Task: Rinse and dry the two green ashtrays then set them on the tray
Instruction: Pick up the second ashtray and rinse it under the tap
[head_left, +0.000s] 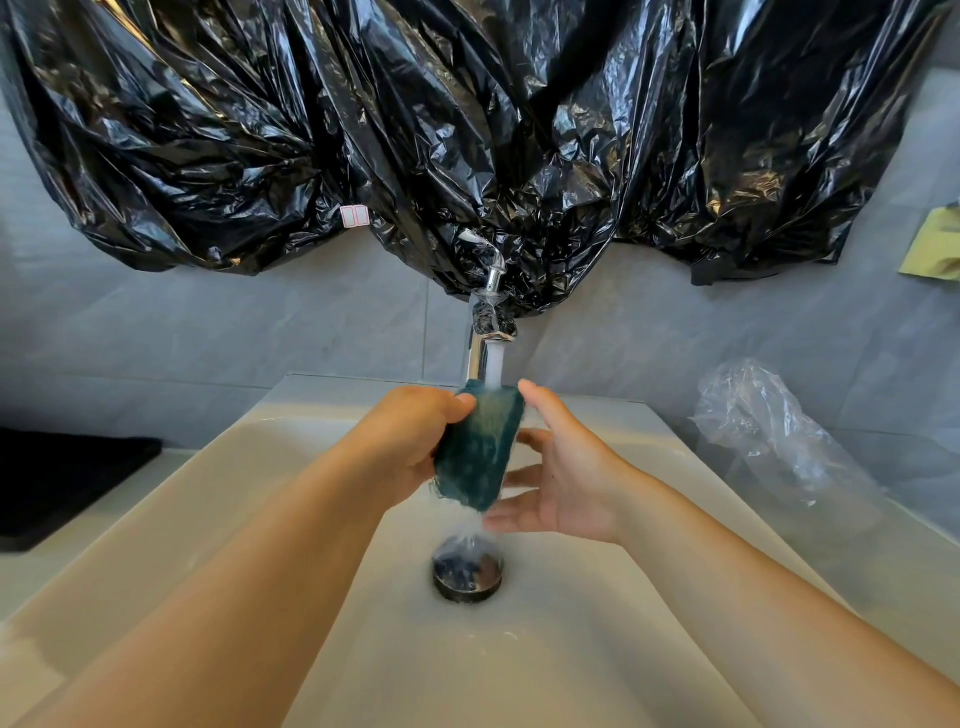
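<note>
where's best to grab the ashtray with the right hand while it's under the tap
Probably its bare right edge, from the right: the ashtray stands on edge under the tap, the left hand grips its left edge, and the open right hand faces the free side.

The sink (597, 649) is wide, and its near half is open from the front. The drain plug (468, 571) sticks up in the middle. At the back the tap (480, 353) stands in the way, and a black plastic bag (467, 130) hangs low over it. The left hand (415, 441), the green ashtray (475, 452) and the right hand (566, 478) fill the room under the tap. A black tray (67, 483) lies on the counter (62, 571) to the left, and a clear bag (769, 431) to the right.
</note>
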